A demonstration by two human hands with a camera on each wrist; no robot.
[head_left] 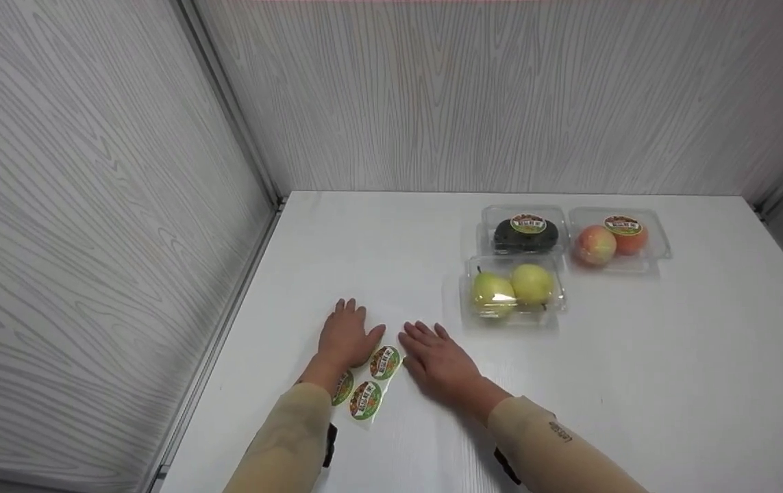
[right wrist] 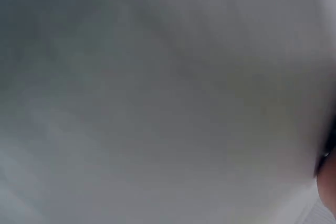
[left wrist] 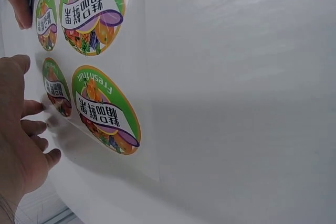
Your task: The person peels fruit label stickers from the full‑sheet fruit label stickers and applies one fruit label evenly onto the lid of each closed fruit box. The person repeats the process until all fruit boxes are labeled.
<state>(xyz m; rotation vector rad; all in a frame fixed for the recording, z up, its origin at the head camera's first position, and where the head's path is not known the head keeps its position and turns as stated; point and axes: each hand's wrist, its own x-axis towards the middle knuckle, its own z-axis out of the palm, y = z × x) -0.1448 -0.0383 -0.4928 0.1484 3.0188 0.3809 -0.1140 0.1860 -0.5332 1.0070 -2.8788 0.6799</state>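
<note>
My left hand point(head_left: 346, 335) lies on the white table with its fingers extended and its thumb out to the side, at the upper left of a clear sticker sheet point(left wrist: 135, 51). Several round, colourful fruit labels point(head_left: 365, 400) are on this sheet; the left forearm partly covers them in the head view. Just right of the sheet, my right hand point(head_left: 440, 361) rests low over the table, fingers loosely extended and holding nothing. In the left wrist view, the left fingers point(left wrist: 34, 127) hover beside the labels. The right wrist view is mostly blurred grey, with skin at its right edge.
Toward the back right stand three clear plastic boxes: one with two yellow-green pears point(head_left: 532, 284), one with dark produce point(head_left: 525, 236), one with a peach point(head_left: 595, 245) and an orange fruit point(head_left: 629, 241). The two back boxes carry round labels. Wood-grain panels point(head_left: 432, 96) border the table.
</note>
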